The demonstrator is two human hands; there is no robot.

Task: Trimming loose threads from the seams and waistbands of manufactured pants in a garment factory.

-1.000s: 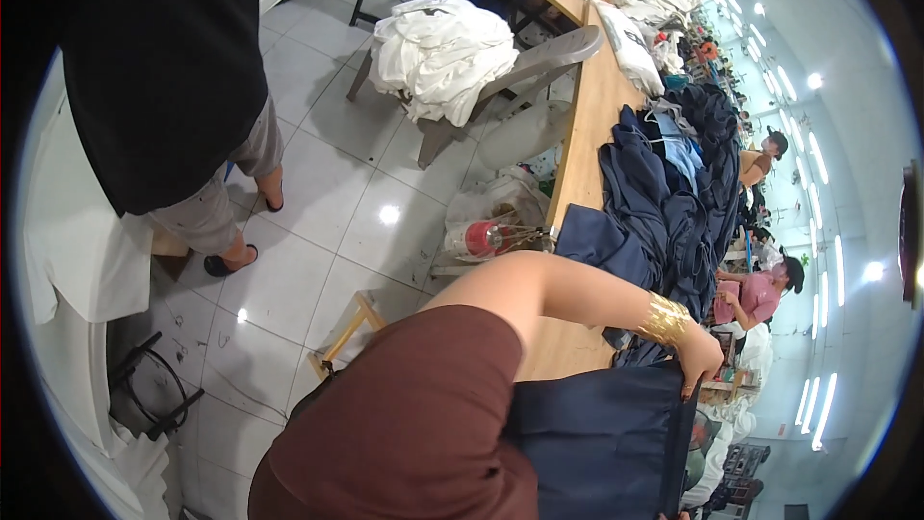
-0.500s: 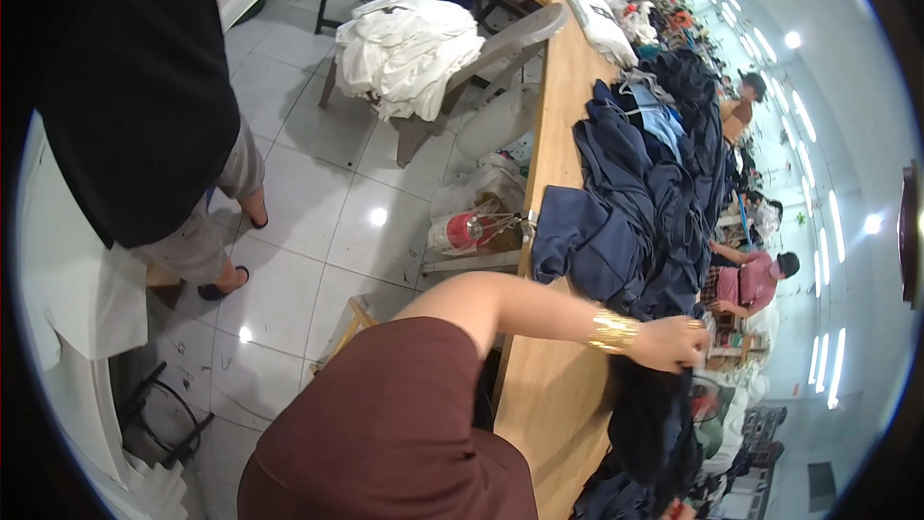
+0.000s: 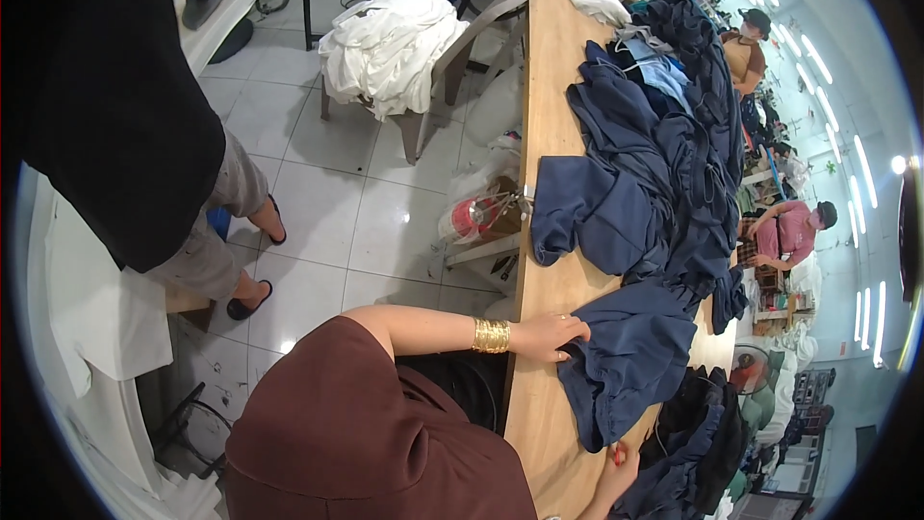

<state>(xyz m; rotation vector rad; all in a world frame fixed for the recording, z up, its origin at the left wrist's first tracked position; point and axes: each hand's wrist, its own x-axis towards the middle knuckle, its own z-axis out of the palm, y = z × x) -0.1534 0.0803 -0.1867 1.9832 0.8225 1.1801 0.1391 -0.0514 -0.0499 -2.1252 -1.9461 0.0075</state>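
Note:
A dark navy garment [image 3: 630, 351] lies partly spread over the wooden table [image 3: 544, 395] in front of me. My left hand [image 3: 549, 335], with a gold bracelet at the wrist, has its fingers closed on the garment's left edge. Below the garment's lower corner, my right hand [image 3: 621, 475] is curled around a small red-handled tool [image 3: 618, 453]; its blade end cannot be made out. Beyond the garment, a long heap of navy garments [image 3: 664, 183] covers the table. A second, darker pile of clothes [image 3: 688, 433] sits just right of my right hand.
A grey plastic chair [image 3: 414, 135] bears a white cloth heap [image 3: 390, 53]. Close by, a person in black [image 3: 106, 106] stands at a white surface with an iron [image 3: 204, 5]. A plastic bag [image 3: 472, 217] hangs at the table edge. Other people work beyond the table.
My left hand has come back left and nearer from the table's far side. A navy garment now lies spread under it, and my right hand shows more fully.

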